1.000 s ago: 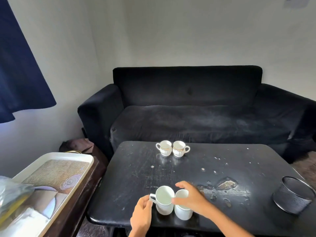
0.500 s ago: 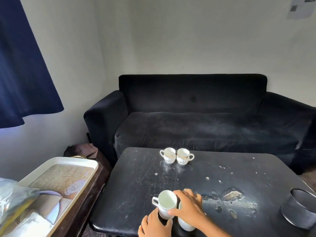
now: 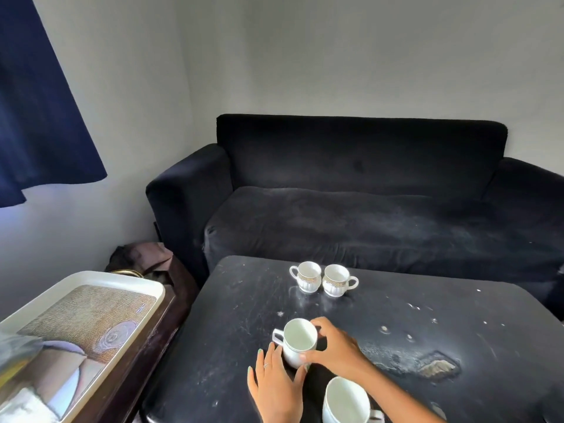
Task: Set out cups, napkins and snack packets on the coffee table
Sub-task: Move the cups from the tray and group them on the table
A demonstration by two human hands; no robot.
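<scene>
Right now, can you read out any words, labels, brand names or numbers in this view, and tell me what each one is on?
No text here can be read.
Tray: a small dark mark on its printed picture, too blurred to read.
Two far cups: a patterned band, no lettering.
Two plain white mugs: no print.
Plastic packet at the left edge: nothing legible.

The near cup (image 3: 346, 399) is cut off by the bottom edge, with its base out of view. The right hand (image 3: 334, 346) hides the right side of the held cup (image 3: 297, 341). The tray (image 3: 91, 277) runs off the left edge; its contents are blurred. The bench (image 3: 244, 315) is cropped at the right and bottom edges.
</scene>
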